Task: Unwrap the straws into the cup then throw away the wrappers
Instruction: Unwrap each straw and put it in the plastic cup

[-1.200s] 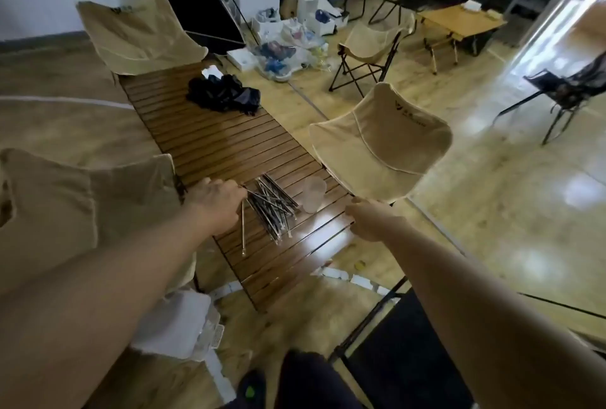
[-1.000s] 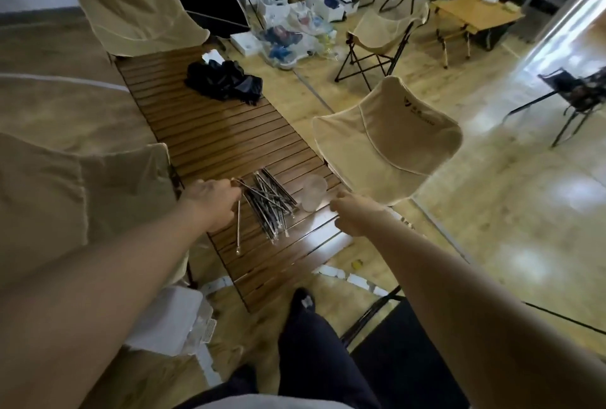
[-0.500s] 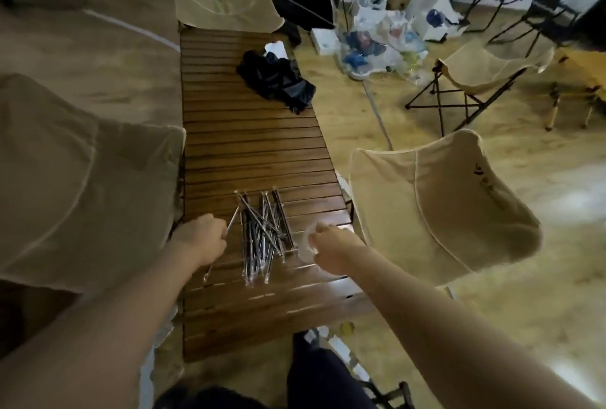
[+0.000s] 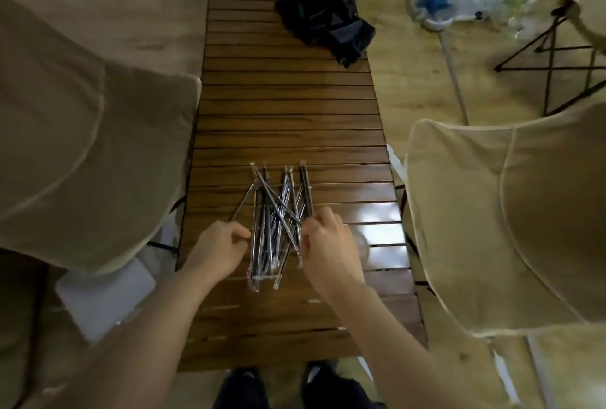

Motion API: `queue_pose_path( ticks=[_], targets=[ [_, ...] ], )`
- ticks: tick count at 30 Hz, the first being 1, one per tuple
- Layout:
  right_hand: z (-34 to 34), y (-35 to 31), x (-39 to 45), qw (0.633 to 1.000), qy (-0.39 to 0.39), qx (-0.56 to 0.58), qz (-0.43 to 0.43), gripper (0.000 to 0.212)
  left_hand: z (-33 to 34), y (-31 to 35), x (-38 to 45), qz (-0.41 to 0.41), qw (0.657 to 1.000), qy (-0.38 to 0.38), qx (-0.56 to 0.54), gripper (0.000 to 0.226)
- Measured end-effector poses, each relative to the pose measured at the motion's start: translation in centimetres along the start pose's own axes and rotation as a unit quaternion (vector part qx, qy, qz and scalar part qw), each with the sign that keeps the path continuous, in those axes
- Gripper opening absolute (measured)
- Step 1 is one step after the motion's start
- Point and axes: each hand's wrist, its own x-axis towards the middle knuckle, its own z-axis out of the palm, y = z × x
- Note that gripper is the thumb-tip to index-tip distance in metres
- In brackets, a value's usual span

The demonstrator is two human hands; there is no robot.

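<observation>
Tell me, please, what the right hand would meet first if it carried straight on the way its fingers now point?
Probably the pile of wrapped straws: the right hand points left at it, fingertips already at its edge, though contact is unclear.

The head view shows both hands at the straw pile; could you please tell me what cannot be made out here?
- Clear cup: mostly hidden behind the right hand.
- Left hand: its fingers curl away from the camera, so any grip is unclear.
- Wrapped straws: overlapping and blurred, too fine to count.
- Black bundle on the table: too blurred to identify.
</observation>
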Motion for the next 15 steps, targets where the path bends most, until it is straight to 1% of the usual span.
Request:
queue_pose_path(
  ticks=[3, 6, 9, 12, 15],
  targets=[
    [4.4, 0.5, 2.7, 0.999, 0.041, 0.027, 0.004, 0.023, 2.5, -0.6, 4.2, -0.001, 0.997, 0.052, -0.048, 0.026],
    [10.2, 1.2, 4.8, 0.996, 0.051, 0.066, 0.011, 0.033, 5.8, -2.2, 7.7, 0.001, 0.991, 0.112, -0.078, 0.03],
    [15.9, 2.3, 6.0, 0.994, 0.073, 0.078, 0.015, 0.04, 9.8, -4.8, 10.0, 0.006, 0.984, 0.152, -0.091, 0.035],
    [20.0, 3.6, 6.3, 0.991, 0.108, 0.082, 0.015, 0.041, 13.5, -6.9, 11.0, 0.029, 0.976, 0.186, -0.106, 0.042],
    [22.4, 4.7, 5.8, 0.988, 0.136, 0.069, 0.035, 0.038, 16.4, -8.0, 11.4, 0.043, 0.967, 0.226, -0.111, 0.048]
  ],
)
